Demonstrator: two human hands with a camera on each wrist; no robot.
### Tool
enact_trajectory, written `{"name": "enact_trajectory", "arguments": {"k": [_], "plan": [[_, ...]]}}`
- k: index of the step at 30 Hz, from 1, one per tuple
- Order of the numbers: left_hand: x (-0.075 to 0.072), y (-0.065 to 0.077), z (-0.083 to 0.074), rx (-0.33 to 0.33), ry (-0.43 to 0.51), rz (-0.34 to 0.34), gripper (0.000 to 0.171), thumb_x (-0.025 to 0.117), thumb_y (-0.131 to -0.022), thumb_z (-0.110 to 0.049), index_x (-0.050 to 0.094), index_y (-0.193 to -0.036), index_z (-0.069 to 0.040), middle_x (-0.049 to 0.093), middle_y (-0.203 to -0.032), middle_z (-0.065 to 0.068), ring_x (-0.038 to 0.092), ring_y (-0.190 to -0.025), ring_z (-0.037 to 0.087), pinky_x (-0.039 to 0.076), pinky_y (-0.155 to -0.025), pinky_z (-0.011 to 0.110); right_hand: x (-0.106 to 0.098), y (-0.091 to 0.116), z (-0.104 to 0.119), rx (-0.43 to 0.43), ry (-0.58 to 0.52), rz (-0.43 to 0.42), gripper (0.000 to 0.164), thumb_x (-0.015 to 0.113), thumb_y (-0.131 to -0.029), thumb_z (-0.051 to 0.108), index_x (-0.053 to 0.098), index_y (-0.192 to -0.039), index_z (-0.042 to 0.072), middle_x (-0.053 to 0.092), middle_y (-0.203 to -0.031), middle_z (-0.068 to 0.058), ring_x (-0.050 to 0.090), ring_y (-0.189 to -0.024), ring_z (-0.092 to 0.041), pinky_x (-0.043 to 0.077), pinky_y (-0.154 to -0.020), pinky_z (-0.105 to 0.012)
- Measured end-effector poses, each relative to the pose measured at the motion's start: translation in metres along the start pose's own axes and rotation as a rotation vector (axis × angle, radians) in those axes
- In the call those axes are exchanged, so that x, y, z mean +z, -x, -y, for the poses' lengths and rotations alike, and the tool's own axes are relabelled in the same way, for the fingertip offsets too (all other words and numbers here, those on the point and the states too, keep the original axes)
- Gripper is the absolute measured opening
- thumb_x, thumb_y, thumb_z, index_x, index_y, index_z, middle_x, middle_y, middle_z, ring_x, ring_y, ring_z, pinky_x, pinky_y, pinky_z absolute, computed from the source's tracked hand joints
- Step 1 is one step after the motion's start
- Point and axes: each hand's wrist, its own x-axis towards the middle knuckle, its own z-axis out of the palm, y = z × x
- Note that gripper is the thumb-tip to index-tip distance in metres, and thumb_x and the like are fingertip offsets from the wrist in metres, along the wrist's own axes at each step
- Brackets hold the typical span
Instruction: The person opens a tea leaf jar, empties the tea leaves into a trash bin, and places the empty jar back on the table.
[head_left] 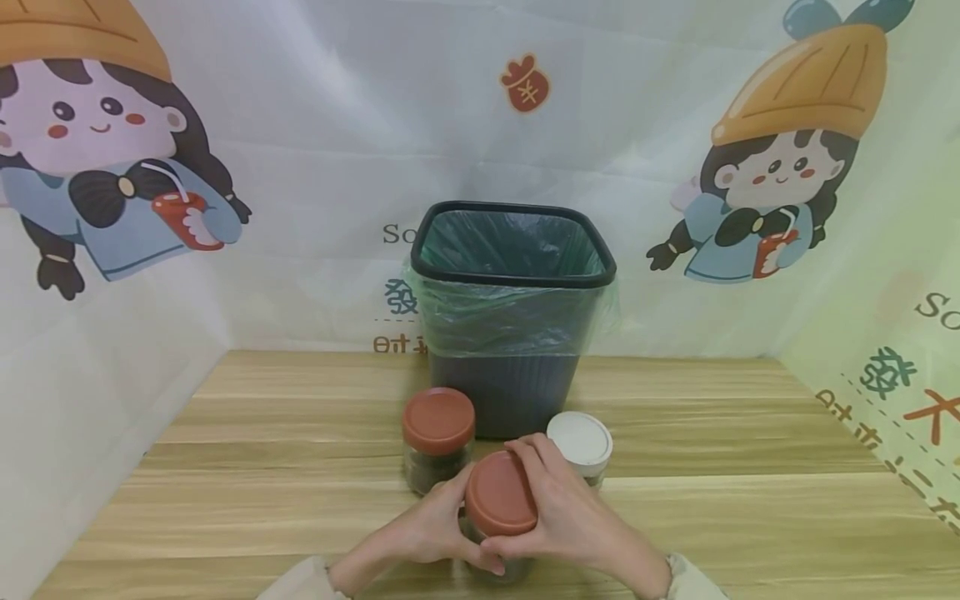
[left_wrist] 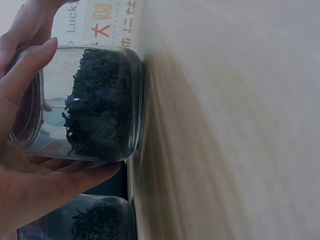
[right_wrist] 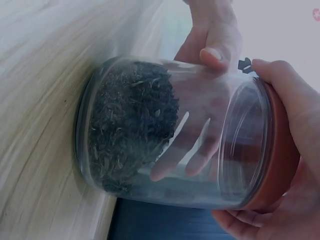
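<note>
A clear glass jar (right_wrist: 135, 125) with a reddish-brown lid (head_left: 501, 493) stands upright on the wooden table, partly filled with dark loose tea leaves. My left hand (head_left: 431, 523) holds the jar's side, thumb toward the front and fingers spread along the glass. From the right, my right hand (head_left: 558, 504) grips the lid with its thumb and fingers at the rim. The lid sits on the jar's mouth. Just behind to the left is a second jar (head_left: 439, 425) with the same lid colour and dark contents. A white-lidded jar (head_left: 580, 442) sits behind my right hand, partly hidden.
A dark bin (head_left: 498, 392) lined with a green plastic bag (head_left: 517, 312) stands behind the jars. White printed cloth (head_left: 322, 167) hangs at the back and both sides of the wooden table (head_left: 262, 450).
</note>
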Motion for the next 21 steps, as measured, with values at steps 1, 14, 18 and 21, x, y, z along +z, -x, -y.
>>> {"name": "enact_trajectory", "arguments": {"k": [1,14,18,21], "plan": [[0.000,0.000,0.000,-0.007,0.004,0.001,0.084,0.081,-0.063,-0.021,0.032,-0.131,-0.012,0.052,-0.122,0.003,0.049,-0.111,0.011,0.041,-0.091,0.026,0.000,0.000,0.000,-0.003,-0.007,0.002,0.082,0.066,-0.064,0.061,0.045,-0.117,0.002,0.045,-0.107,-0.003,0.045,-0.092,-0.010,0.048,-0.075,-0.026],[-0.001,0.001,0.000,-0.021,0.038,0.019,0.086,0.080,-0.065,-0.019,0.029,-0.134,-0.012,0.050,-0.125,0.004,0.047,-0.114,0.014,0.039,-0.093,0.026,-0.008,-0.002,-0.007,0.027,-0.191,0.174,0.077,0.070,-0.070,0.046,0.037,-0.129,0.008,0.039,-0.121,0.000,0.045,-0.102,-0.012,0.047,-0.081,-0.030],[-0.001,0.000,-0.001,-0.010,0.048,0.021,0.086,0.079,-0.065,-0.018,0.028,-0.134,-0.012,0.050,-0.125,0.005,0.047,-0.114,0.013,0.039,-0.094,0.026,-0.010,-0.003,-0.010,0.005,-0.224,0.202,0.077,0.070,-0.071,0.044,0.036,-0.130,0.007,0.039,-0.123,0.000,0.046,-0.103,-0.012,0.046,-0.082,-0.030],[-0.001,0.000,-0.001,-0.004,0.045,0.019,0.087,0.080,-0.065,-0.017,0.028,-0.134,-0.011,0.049,-0.126,0.005,0.047,-0.114,0.014,0.039,-0.094,0.026,-0.010,-0.004,-0.013,-0.024,-0.265,0.224,0.078,0.070,-0.072,0.041,0.035,-0.131,0.006,0.039,-0.124,-0.001,0.046,-0.104,-0.013,0.046,-0.083,-0.031]]}}
